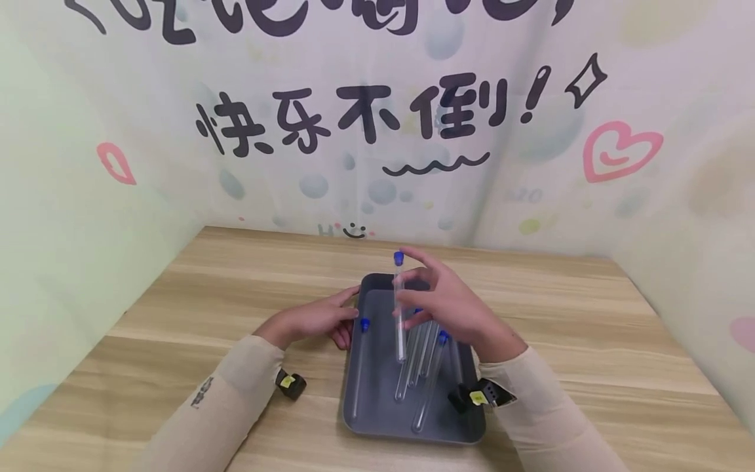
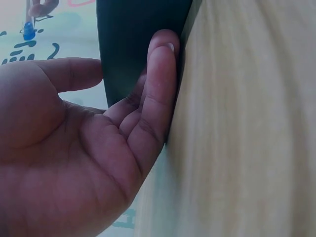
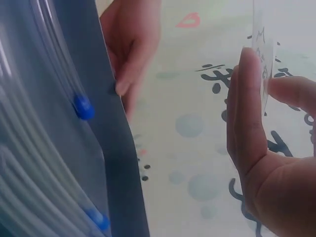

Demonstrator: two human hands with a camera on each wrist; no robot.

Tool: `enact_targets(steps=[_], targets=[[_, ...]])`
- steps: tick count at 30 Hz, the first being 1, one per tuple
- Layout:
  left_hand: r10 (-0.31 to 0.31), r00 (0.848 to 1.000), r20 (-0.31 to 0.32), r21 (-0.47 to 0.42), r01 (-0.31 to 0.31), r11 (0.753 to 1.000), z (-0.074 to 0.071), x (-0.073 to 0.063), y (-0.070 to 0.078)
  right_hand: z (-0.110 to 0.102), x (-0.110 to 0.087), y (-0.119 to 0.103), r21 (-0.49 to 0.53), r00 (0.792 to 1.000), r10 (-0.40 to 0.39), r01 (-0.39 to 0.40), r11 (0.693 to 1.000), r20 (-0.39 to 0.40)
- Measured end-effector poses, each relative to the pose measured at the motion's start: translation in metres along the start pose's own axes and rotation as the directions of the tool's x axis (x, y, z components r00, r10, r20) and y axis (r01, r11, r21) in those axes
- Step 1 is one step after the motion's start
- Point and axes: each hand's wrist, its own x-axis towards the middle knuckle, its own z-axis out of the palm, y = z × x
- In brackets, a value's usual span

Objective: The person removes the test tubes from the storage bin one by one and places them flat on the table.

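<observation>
A clear test tube (image 1: 401, 342) with a blue stopper (image 1: 398, 258) is held near upright above the grey tray (image 1: 380, 419). My right hand (image 1: 457, 307) pinches it between thumb and fingers, as the right wrist view also shows on the tube (image 3: 266, 69). At the tray's left side, my left hand (image 1: 315, 321) touches the outer wall with its fingers, and the thumb reaches the rim. Several more stoppered test tubes (image 1: 429, 387) lie slanted inside the tray towards the right. Another tube (image 1: 357, 380) lies alone along the left inner wall.
The tray rests on a wood-grain table (image 1: 283, 262). Behind it hangs a pale printed cloth (image 1: 354, 177) with dark lettering, which also closes in both sides. Small dark wrist cameras (image 1: 291, 385) are strapped to both sleeves; the right one overhangs the tray's right edge.
</observation>
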Motion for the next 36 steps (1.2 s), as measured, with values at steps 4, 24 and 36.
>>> enact_targets(steps=[4,24,36], targets=[[0.004,1.000,-0.014,0.001,-0.004,1.000,0.002,-0.001,0.000,-0.011,-0.008,-0.004,-0.045,1.000,-0.004,0.003,0.999,-0.010],[-0.008,1.000,-0.016,-0.013,0.008,1.000,0.000,-0.002,0.001,-0.060,-0.038,0.009,-0.149,0.998,0.013,-0.022,0.989,-0.061],[0.015,1.000,0.002,0.002,-0.015,1.000,-0.003,0.000,-0.002,-0.074,-0.049,0.024,-0.150,0.995,0.035,-0.049,0.987,-0.095]])
